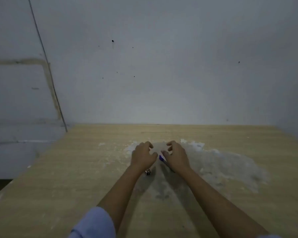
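My left hand and my right hand hover close together over the middle of a light wooden table, fingers curled like claws and tips facing each other. The left hand holds nothing. A small blue-and-white object shows just under my right thumb, with a dark thin part running back beneath the palm; whether the hand holds it or it lies on the table is unclear. A small shiny metal item lies on the table by my left wrist.
A whitish powdery or worn patch spreads over the table beyond and to the right of my hands. A grey wall rises right behind the table's far edge. The table's left edge runs diagonally, with a grey ledge beyond it.
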